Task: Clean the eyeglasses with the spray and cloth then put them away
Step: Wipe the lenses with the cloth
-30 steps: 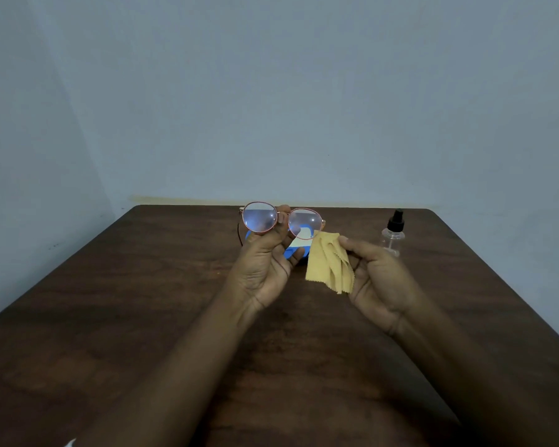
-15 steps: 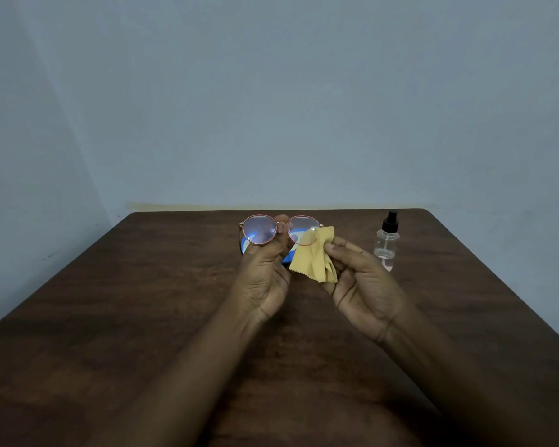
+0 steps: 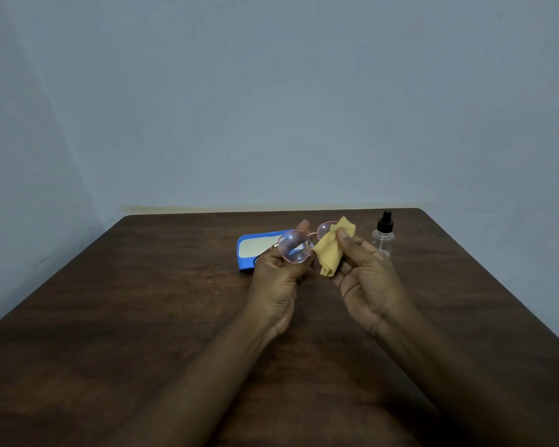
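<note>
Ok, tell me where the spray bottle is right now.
In the head view the bottle stands upright near the table's far right corner, just right of the right hand holding the cloth.

A pair of round, pink-rimmed metal eyeglasses point(image 3: 293, 247) is held above a dark brown wooden worktop point(image 3: 136, 304) by the left hand point(image 3: 276, 282), gripped around the bridge. A crumpled yellow cleaning cloth point(image 3: 331, 251) is pinched by the right hand point(image 3: 367, 279) and laid over the lens nearer that hand. An open blue rectangular case point(image 3: 244, 257) with a pale lining lies on the worktop behind the left hand. A small clear plastic spray bottle point(image 3: 383, 240) with a black nozzle stands upright beyond the right hand.
</note>
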{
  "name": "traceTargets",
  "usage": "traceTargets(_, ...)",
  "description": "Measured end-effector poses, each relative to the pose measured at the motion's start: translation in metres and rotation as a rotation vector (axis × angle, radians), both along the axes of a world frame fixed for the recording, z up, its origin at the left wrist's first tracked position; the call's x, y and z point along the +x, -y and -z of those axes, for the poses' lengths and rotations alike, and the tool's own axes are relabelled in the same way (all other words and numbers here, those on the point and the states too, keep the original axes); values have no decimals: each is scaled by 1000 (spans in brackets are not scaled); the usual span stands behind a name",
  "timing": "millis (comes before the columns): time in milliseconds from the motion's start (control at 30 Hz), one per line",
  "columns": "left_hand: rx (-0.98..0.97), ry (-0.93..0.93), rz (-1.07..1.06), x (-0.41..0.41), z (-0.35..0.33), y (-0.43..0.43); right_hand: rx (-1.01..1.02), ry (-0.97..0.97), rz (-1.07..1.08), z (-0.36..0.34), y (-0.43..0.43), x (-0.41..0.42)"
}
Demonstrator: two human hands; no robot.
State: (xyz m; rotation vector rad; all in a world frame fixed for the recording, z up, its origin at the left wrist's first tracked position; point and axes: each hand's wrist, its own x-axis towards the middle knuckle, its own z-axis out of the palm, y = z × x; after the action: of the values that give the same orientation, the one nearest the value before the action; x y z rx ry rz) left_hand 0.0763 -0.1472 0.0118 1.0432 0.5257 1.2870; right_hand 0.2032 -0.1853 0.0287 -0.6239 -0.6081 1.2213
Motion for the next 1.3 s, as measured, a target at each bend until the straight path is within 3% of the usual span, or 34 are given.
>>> traceTargets(67, 51, -184, -49, -4, 1, -1, 15, -4, 34, -5, -1, 9)
traceTargets(133, 140, -520, 4, -17, -9, -1, 17, 18, 56, -11, -3, 18)
traceTargets(200, 289, -906, 203, -38, -22, -7, 5, 66, 82, -15, -4, 25)
traceTargets(267, 369, -1099, 473, -62, -39, -9, 8, 129, 98, -16, -5, 31)
traceTargets(333, 400, -1013, 463, -77, -52, -7, 28, 190, 86, -15, -4, 32)
traceTargets(433, 323, -496, -13, -74, -56, -9, 41, 290, 86, -12, -7, 30)
traceTargets(467, 338, -416, -143, -69, -56, -11, 39, 326, 91, -11, -7, 28)
traceTargets(533, 424, -524, -246, -59, -52, -10, 58, 392, 89, -7, -8, 25)
traceTargets(667, 375, -704, -40, -53, -39, -7, 85, 473, 77, 0, -7, 23)
traceTargets(800, 271, -672, 44, -52, -35, -12, 94, 476, 55, 2, -8, 23)
traceTargets(900, 242, -632, -18, -53, -36, -14, 59, 376, 43, -1, -7, 21)
traceTargets(1100, 239, -565, -151, -52, -37, -17, -138, -33, -89, -6, -6, 26)
traceTargets(1300, 238, -528, -141, -49, -39, -11, -145, -123, -270, -6, -3, 22)
